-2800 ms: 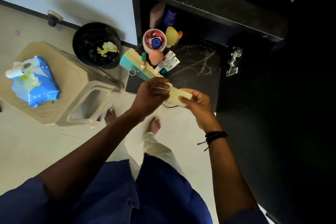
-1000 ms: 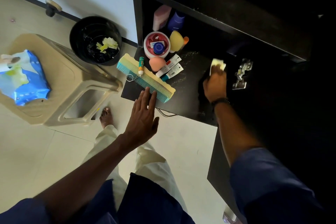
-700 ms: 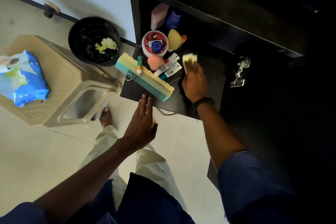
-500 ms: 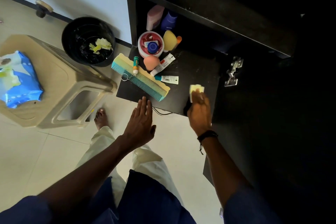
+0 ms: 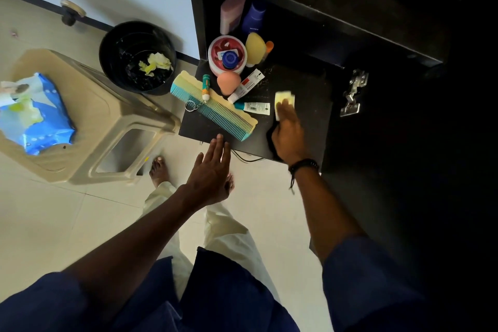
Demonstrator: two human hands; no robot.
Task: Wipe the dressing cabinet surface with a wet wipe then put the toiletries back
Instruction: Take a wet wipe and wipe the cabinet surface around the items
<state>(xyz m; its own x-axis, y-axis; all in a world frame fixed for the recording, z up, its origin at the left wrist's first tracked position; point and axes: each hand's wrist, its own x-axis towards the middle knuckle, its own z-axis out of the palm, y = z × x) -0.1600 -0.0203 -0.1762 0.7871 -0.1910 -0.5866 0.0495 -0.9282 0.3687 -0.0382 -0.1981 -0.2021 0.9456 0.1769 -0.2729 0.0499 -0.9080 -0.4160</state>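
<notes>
One folded wet wipe (image 5: pixel 284 98) lay on the dark worktop (image 5: pixel 310 105) beneath the right hand (image 5: pixel 289 132), fingers flat upon it; the left hand (image 5: pixel 213 170) hovered straight-fingered, empty. Soft, limp, likely slippery: best pressed flat, mid-pad.

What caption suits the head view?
Right hand presses a wet wipe on the black cabinet surface, beside clustered toiletries.

Only one brand name could be read: "NIVEA" on the dark blue bottle (image 5: pixel 254 19) at the back of the cabinet shelf (small white capitals, just legible). The white tube (image 5: pixel 256 108) lying on the desk carried a barcode and fine print too small to read. Printing on the red-and-white tube (image 5: pixel 246 86), the round tub (image 5: pixel 227 55) and the blue wipes pack (image 5: pixel 35 113) was illegible.
</notes>
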